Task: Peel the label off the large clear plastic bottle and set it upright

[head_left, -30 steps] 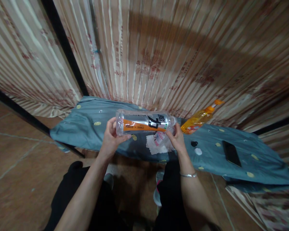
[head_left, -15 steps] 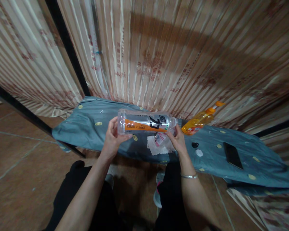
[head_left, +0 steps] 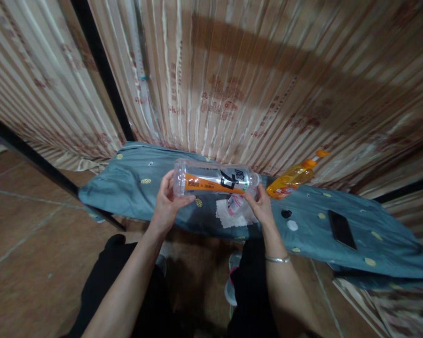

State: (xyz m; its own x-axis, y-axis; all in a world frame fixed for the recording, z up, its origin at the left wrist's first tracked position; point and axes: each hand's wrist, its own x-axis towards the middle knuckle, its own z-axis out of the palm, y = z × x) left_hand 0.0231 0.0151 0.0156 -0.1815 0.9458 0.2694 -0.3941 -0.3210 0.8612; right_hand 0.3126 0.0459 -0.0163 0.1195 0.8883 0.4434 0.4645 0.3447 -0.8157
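A clear plastic bottle (head_left: 215, 179) with an orange and silver label lies sideways in the air between my hands. My left hand (head_left: 169, 199) is closed round its base end, thumb along the lower side. At the neck end, my right hand (head_left: 260, 204) grips it with thumb and fingers. The mouth points right and seems uncapped. Beneath it, a small clear pink-marked item (head_left: 234, 204) rests on a white tissue (head_left: 229, 219), partly hidden by the bottle and my right hand. Right of the neck stands an orange pump bottle of liquid (head_left: 291, 180).
A teal patterned cloth (head_left: 127, 188) covers the narrow bench. On it to the right are a small black object (head_left: 286, 213), a white round piece (head_left: 292, 226) and a black phone (head_left: 341, 229). A pleated curtain (head_left: 225, 84) hangs behind; black metal poles (head_left: 105, 70) stand left.
The bottle and both hands keep almost the same pose. The whole view has shifted very slightly.
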